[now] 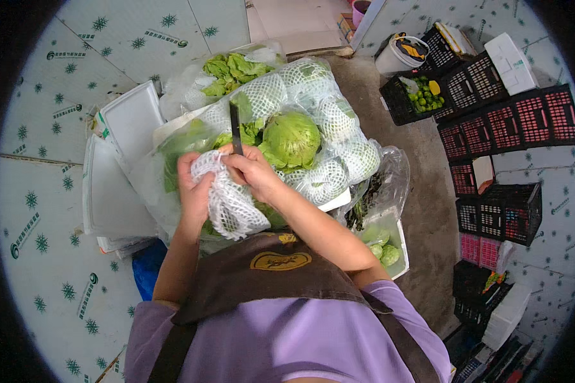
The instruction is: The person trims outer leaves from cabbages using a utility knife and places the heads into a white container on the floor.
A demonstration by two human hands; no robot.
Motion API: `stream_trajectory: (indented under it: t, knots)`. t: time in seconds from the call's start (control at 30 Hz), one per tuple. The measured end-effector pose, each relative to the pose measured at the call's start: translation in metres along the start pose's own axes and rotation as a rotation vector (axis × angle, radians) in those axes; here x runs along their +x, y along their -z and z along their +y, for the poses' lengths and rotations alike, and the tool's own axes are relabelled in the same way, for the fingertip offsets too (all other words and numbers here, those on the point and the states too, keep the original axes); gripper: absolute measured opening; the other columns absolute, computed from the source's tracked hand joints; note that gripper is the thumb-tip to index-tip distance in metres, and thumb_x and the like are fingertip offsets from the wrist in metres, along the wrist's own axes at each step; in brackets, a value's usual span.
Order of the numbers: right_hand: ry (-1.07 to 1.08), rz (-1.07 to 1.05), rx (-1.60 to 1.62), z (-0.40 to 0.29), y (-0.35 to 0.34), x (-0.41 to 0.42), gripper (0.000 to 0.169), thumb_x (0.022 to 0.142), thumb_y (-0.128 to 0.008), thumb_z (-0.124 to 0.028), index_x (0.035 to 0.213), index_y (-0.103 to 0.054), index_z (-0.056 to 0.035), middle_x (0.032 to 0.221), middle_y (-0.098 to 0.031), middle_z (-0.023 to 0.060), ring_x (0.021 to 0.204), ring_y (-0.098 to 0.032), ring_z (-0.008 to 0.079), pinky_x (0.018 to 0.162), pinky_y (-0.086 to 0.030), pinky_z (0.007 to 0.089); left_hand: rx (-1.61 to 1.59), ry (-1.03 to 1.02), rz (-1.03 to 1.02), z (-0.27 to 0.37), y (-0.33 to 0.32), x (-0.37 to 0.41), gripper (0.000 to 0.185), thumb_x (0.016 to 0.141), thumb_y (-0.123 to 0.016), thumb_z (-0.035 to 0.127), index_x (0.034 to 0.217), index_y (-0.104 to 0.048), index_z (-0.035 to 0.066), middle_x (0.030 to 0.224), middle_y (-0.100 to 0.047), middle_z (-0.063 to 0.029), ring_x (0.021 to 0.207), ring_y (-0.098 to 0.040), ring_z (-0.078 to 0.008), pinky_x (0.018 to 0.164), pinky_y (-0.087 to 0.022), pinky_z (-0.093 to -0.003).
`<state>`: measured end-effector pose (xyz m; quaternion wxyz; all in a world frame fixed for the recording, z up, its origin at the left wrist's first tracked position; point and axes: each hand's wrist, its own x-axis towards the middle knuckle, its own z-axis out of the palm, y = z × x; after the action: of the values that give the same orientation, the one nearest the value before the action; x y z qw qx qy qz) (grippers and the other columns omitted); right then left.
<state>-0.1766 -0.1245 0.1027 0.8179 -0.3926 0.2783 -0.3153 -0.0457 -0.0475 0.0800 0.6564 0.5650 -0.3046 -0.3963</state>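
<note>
Both my hands grip a white foam mesh sleeve point(232, 206) just in front of the apron. My left hand point(194, 184) pinches its left side, and my right hand point(251, 167) holds its upper edge. A dark knife blade point(235, 124) points up and away from my right hand; its handle is hidden by the fingers. Beyond my hands, to the right, lies a bare green head of lettuce point(291, 139). Several heads in white foam mesh point(338, 117) surround it on clear plastic. Loose green leaves point(237, 72) lie in a plastic bag at the back.
White foam box lids point(132, 124) lean at the left. A white foam box with green heads point(390, 256) stands at the lower right beside a clear plastic bag point(395, 167). Along the right wall are black crates point(498, 210), a crate of green produce point(424, 98) and a white bucket point(393, 57).
</note>
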Motion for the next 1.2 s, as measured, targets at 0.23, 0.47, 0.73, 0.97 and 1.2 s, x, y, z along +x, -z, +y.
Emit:
stream_trajectory:
  t: [0.23, 0.47, 0.73, 0.97, 1.2]
  knots:
    - [0.252, 0.617, -0.469, -0.036, 0.124, -0.024, 0.018, 0.087, -0.048, -0.009, 0.1, -0.059, -0.0026, 0.082, -0.063, 0.0032, 0.054, -0.045, 0.0022, 0.048, -0.035, 0.0194, 1.279, -0.47, -0.742, -0.023, 0.068, -0.014, 0.024, 0.058, -0.059, 0.005, 0.082, -0.054, 0.006, 0.091, -0.052, -0.0088, 0.09, -0.049, -0.0284, 0.078, -0.04, -0.04]
    - [-0.033, 0.593, -0.927, -0.016, 0.187, 0.01, 0.024, 0.091, -0.044, -0.017, 0.105, -0.055, -0.0015, 0.093, -0.058, 0.0076, 0.08, -0.056, 0.0162, 0.07, -0.043, 0.0305, 1.79, 0.185, -0.739, -0.125, 0.129, 0.064, 0.031, 0.069, -0.063, 0.022, 0.095, -0.063, 0.006, 0.104, -0.059, -0.0163, 0.101, -0.052, -0.0328, 0.087, -0.04, -0.043]
    - [-0.086, 0.504, -0.675, -0.009, 0.195, 0.032, 0.031, 0.093, -0.041, -0.022, 0.119, -0.052, -0.0076, 0.116, -0.055, 0.0101, 0.106, -0.051, 0.0201, 0.092, -0.037, 0.0315, 1.519, -0.006, -0.796, 0.075, 0.049, 0.036, 0.038, 0.077, -0.061, 0.033, 0.097, -0.058, 0.001, 0.096, -0.061, -0.0166, 0.087, -0.059, -0.0308, 0.077, -0.047, -0.0398]
    - [0.047, 0.261, -0.502, -0.041, 0.137, -0.01, 0.027, 0.094, -0.039, -0.023, 0.113, -0.053, -0.0096, 0.096, -0.063, 0.0048, 0.093, -0.057, 0.0157, 0.086, -0.04, 0.0327, 0.444, 0.433, -0.425, -0.012, -0.016, 0.012, 0.054, 0.088, -0.05, 0.042, 0.128, -0.033, 0.01, 0.125, -0.04, -0.0113, 0.112, -0.044, -0.0233, 0.088, -0.042, -0.0376]
    - [-0.223, 0.352, -0.444, 0.007, 0.13, 0.009, 0.029, 0.094, -0.04, -0.021, 0.116, -0.053, -0.0064, 0.105, -0.058, 0.0073, 0.098, -0.051, 0.0135, 0.085, -0.039, 0.0276, 0.008, 0.494, -0.07, -0.074, -0.056, 0.016, 0.088, 0.076, -0.059, 0.055, 0.136, -0.017, 0.006, 0.135, -0.026, -0.0229, 0.122, -0.033, -0.0352, 0.097, -0.032, -0.0528]
